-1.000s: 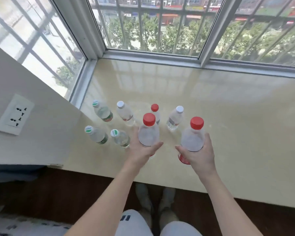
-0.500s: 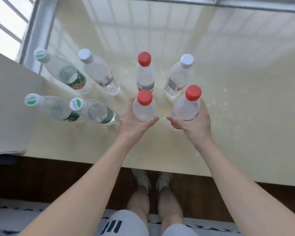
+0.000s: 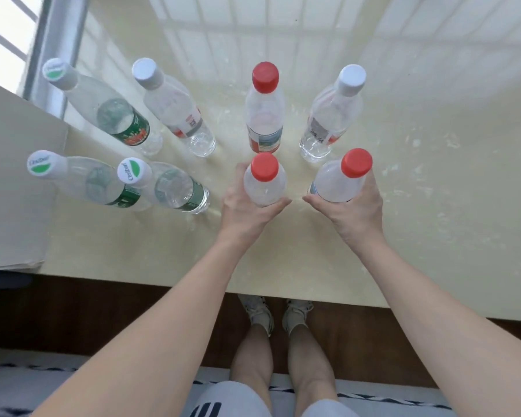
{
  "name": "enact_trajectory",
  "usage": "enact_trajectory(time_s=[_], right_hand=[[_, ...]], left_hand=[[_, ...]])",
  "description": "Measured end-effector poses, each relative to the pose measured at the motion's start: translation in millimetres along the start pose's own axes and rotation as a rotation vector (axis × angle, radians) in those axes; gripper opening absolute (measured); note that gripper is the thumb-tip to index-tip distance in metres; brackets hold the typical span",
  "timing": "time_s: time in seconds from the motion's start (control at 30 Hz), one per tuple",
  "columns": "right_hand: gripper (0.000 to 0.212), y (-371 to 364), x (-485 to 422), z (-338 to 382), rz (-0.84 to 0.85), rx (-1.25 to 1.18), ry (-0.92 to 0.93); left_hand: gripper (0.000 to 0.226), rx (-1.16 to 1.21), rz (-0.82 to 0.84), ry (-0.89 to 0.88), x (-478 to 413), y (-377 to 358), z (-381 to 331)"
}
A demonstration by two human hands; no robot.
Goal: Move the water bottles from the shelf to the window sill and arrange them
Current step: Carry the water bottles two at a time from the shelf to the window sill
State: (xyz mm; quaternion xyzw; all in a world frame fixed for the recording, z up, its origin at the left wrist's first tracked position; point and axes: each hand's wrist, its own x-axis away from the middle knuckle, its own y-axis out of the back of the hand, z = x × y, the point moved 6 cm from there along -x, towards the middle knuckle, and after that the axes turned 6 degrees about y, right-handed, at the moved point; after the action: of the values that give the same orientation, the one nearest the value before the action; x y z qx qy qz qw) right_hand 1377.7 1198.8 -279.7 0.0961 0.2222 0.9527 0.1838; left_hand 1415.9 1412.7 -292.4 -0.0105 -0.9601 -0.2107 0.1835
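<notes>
Ref. landmark: red-cap bottle A (image 3: 264, 115), standing on the sill (image 3: 433, 176), centre of the far row.

Far row, L to R:
- green-label bottle (image 3: 109, 112), white/green cap, far left of A, next to the window frame (image 3: 54, 49).
- white-cap bottle (image 3: 175, 112), just left of A.
- bottle A.
- white-cap bottle w/ barcode label (image 3: 331, 115), just right of A.

Near row:
- two green-label bottles, one (image 3: 82, 179) well left of A and nearer the sill edge, the other (image 3: 169, 185) beside it, closer to A. From this angle they overlap; cannot tell whether they touch.
- red-cap bottle B (image 3: 264, 182), directly in front of A. Left hand (image 3: 247, 212) grips it: fingers (image 3: 238, 179) curled round the left side, thumb across the front. Clamped on the body.
- red-cap bottle C (image 3: 340, 182), in front of and right of A, just ahead of the barcode bottle. Right hand (image 3: 352, 212) grips it: thumb in front, fingers (image 3: 372, 183) behind on the right side. Clamped on the body.

B and C apart, thumb tips near each other, not touching. Bottle bases hidden by hands; cannot tell if they rest on the sill.

All bottles clear plastic; they appear to lean outward under the wide lens.

Left of the group: a pale wall panel (image 3: 12, 176) borders the sill. Below the sill edge: dark wood floor (image 3: 73, 311), the person's shoes (image 3: 278, 314) and legs.
</notes>
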Motion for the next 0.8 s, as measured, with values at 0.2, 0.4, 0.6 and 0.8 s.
enact_trajectory(time_s=[0.2, 0.4, 0.6, 0.8], right_hand=[[0.069, -3, 9, -17, 0.087, 0.028, -0.05], [0.066, -4, 9, -29, 0.158, 0.081, -0.121], [0.066, -9, 8, -37, 0.159, 0.07, -0.173], [0.073, -15, 9, -42, 0.22, 0.06, -0.178]], left_hand=[[0.068, -0.066, 0.049, 0.0, 1, 3, 17], [0.066, -0.071, 0.032, -0.031, -4, 4, 16], [0.066, -0.105, 0.05, -0.06, -9, 3, 17], [0.072, -0.131, 0.116, -0.064, -15, 1, 27]])
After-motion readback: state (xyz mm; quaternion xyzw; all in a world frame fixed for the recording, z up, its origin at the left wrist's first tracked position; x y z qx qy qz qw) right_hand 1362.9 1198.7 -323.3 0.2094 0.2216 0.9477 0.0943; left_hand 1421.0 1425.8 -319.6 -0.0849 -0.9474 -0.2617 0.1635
